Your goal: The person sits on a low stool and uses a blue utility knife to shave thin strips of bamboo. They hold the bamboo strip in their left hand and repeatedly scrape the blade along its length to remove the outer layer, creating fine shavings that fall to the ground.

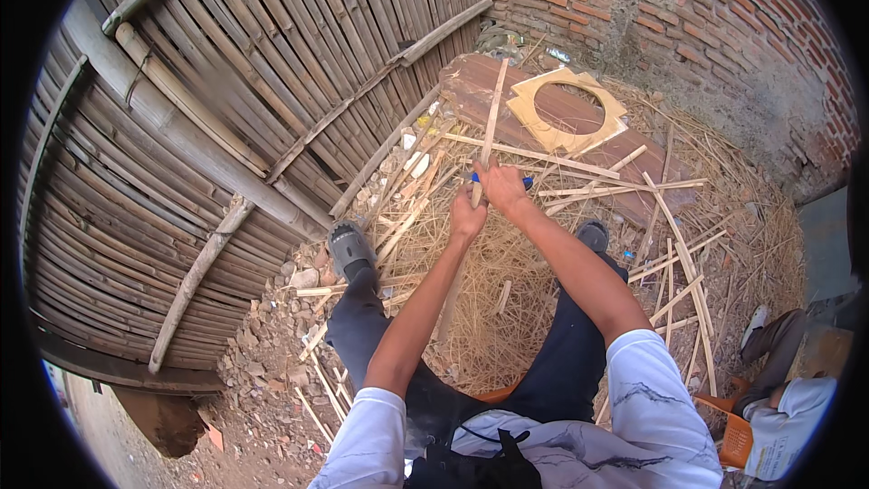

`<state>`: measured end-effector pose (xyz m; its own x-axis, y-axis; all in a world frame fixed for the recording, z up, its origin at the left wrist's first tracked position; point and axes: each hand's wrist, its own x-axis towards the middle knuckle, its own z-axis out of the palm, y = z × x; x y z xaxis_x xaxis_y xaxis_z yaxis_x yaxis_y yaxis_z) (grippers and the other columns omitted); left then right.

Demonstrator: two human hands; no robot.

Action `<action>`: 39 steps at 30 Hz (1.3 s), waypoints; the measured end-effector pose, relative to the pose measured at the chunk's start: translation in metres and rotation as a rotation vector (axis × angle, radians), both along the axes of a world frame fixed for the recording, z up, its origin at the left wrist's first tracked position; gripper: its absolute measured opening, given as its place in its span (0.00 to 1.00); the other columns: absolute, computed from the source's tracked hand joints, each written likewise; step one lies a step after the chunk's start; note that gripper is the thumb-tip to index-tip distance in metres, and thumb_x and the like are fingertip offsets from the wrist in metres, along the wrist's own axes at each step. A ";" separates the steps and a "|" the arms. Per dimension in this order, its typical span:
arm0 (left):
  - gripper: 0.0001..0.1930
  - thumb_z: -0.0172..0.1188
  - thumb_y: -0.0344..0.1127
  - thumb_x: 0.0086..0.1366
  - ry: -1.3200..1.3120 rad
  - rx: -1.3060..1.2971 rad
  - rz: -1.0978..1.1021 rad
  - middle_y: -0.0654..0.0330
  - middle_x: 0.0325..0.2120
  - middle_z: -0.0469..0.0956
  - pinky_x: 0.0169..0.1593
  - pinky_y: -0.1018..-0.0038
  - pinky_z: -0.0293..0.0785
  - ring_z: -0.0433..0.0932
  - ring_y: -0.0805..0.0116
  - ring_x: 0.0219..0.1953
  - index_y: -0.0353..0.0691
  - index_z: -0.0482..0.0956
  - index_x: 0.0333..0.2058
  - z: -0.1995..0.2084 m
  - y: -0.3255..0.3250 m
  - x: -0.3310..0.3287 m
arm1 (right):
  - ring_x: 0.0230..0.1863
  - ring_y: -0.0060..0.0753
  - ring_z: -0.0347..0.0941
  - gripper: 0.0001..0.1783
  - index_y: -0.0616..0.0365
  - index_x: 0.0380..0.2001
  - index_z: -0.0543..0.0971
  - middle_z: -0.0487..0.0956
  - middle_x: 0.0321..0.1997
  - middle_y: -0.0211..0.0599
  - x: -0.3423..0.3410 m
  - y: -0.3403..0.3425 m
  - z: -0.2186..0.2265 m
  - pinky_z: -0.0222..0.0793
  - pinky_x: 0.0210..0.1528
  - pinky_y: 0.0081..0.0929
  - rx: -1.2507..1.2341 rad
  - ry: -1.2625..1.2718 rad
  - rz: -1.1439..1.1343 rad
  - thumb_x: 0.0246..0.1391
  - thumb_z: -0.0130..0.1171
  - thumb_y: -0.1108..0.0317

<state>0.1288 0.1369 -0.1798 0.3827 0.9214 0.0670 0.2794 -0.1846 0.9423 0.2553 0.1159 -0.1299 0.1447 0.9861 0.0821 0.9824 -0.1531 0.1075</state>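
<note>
A long, pale bamboo strip [494,113] runs from between my knees up past my hands toward the dark board. My left hand [466,217] is closed around the strip in front of me. Just above and to the right, touching the strip, my right hand [503,188] is closed on a blue-handled tool [528,182]. Blue shows on both sides of that fist; the tool's blade, if any, is hidden. Dry straw-like shavings [507,308] cover the ground between my legs.
Several loose bamboo strips [683,263] lie at the right, more near my left shoe [348,249]. A brown board [471,86] bears a cut-out yellowish panel [525,111]. A bamboo wall [272,54] stands left, a brick wall [706,9] behind. Another person [792,417] sits at lower right.
</note>
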 end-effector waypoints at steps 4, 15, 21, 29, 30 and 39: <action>0.18 0.66 0.27 0.64 -0.027 0.089 -0.045 0.40 0.44 0.84 0.55 0.53 0.80 0.85 0.41 0.48 0.30 0.76 0.52 -0.002 0.006 0.004 | 0.40 0.45 0.90 0.29 0.51 0.65 0.75 0.84 0.53 0.53 0.004 0.000 0.001 0.85 0.37 0.41 0.065 0.035 0.044 0.60 0.64 0.70; 0.45 0.68 0.39 0.68 0.700 0.672 -0.156 0.45 0.55 0.72 0.56 0.52 0.82 0.78 0.44 0.58 0.31 0.52 0.75 0.014 -0.022 -0.004 | 0.39 0.53 0.88 0.21 0.49 0.58 0.79 0.87 0.36 0.49 0.024 0.001 0.003 0.84 0.36 0.47 0.197 0.173 -0.056 0.63 0.58 0.75; 0.48 0.65 0.34 0.68 0.942 0.867 -0.161 0.46 0.55 0.73 0.49 0.56 0.86 0.81 0.51 0.55 0.34 0.46 0.79 0.004 -0.022 -0.006 | 0.43 0.59 0.87 0.24 0.43 0.60 0.80 0.88 0.38 0.54 0.037 -0.001 0.008 0.83 0.43 0.52 0.198 0.293 -0.146 0.63 0.59 0.74; 0.45 0.59 0.31 0.71 0.813 0.784 -0.128 0.40 0.57 0.75 0.25 0.60 0.85 0.87 0.53 0.23 0.46 0.46 0.82 -0.022 -0.012 -0.011 | 0.44 0.60 0.87 0.25 0.46 0.58 0.81 0.88 0.40 0.54 0.031 0.002 0.007 0.83 0.44 0.53 0.193 0.339 -0.088 0.57 0.63 0.77; 0.45 0.58 0.31 0.72 0.811 0.722 -0.156 0.39 0.58 0.74 0.27 0.57 0.85 0.87 0.49 0.26 0.46 0.45 0.81 -0.021 -0.013 -0.009 | 0.44 0.60 0.87 0.25 0.47 0.58 0.81 0.88 0.40 0.54 0.031 0.001 0.006 0.84 0.43 0.53 0.192 0.339 -0.087 0.57 0.63 0.77; 0.37 0.52 0.37 0.80 0.536 0.484 -0.186 0.31 0.57 0.78 0.38 0.40 0.83 0.85 0.30 0.34 0.48 0.45 0.80 0.006 -0.015 -0.008 | 0.43 0.68 0.86 0.27 0.55 0.59 0.77 0.83 0.48 0.62 0.022 -0.004 0.016 0.84 0.42 0.56 0.274 0.326 -0.087 0.55 0.63 0.78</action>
<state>0.1208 0.1220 -0.1743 0.6238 0.7532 0.2088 0.6016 -0.6332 0.4870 0.2772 0.1118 -0.1138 0.2876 0.9172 0.2757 0.9405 -0.2161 -0.2622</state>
